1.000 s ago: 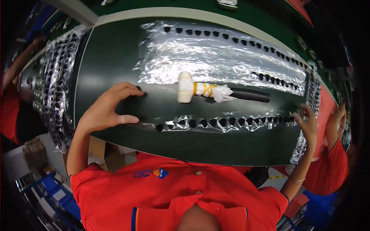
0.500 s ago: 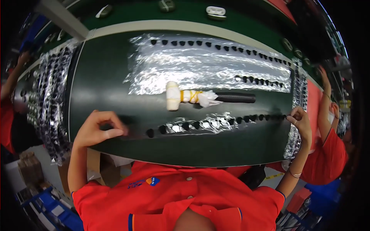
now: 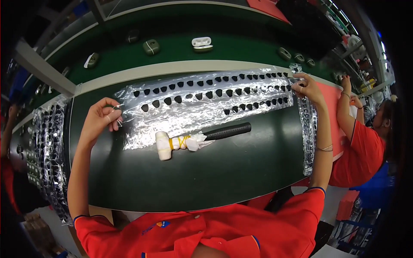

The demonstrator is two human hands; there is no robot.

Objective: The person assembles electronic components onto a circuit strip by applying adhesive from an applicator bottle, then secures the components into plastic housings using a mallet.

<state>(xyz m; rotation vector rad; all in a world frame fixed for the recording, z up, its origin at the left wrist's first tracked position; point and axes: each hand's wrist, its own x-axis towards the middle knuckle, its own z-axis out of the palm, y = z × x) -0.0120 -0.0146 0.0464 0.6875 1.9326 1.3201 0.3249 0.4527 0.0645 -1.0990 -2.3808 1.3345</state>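
Note:
A long clear plastic strip [image 3: 202,101] with rows of small black parts lies across the far half of a dark green mat [image 3: 206,176]. My left hand [image 3: 100,119] pinches the strip's left end. My right hand [image 3: 307,88] pinches its right end at the far right corner. More strips of the same kind lie bunched under and beside it. Just in front of them lies a mallet [image 3: 165,144] with a white wrapped head, yellow bands and a black handle [image 3: 228,131] pointing right. Neither hand touches it.
Stacks of the same strips hang over the mat's left edge [image 3: 51,150] and right edge [image 3: 307,129]. Behind the mat a green belt carries small rounded cases [image 3: 202,43]. A person in red [image 3: 365,142] works at the right, and another person's arm [image 3: 6,142] shows at the far left.
Both hands moved away from me, from the strip in front of the mallet to the strips beyond it. No strip lies in front of the mallet now.

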